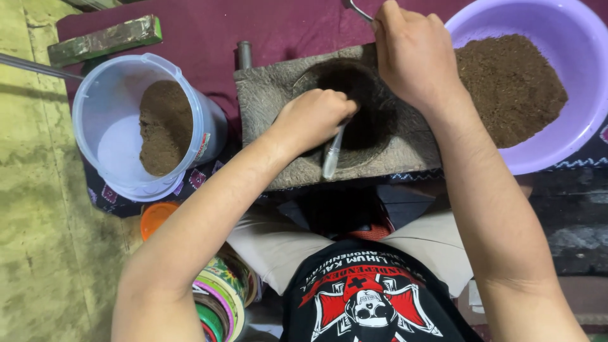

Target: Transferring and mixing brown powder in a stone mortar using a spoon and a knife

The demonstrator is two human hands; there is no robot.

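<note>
A worn yellow-green floor (38,209) shows at the left, with a maroon cloth (209,31) spread ahead of a seated person. On the cloth sits a grey block mould (405,145) with a round dark hollow (358,104). The left hand (313,117) is fisted around a metal spoon (332,157), whose long axis runs near vertical, handle end toward the person. The right hand (415,50) is curled around a thin metal rod (358,9) above the mould. A clear tub (95,101) and a lilac basin (582,76) hold brown powder.
</note>
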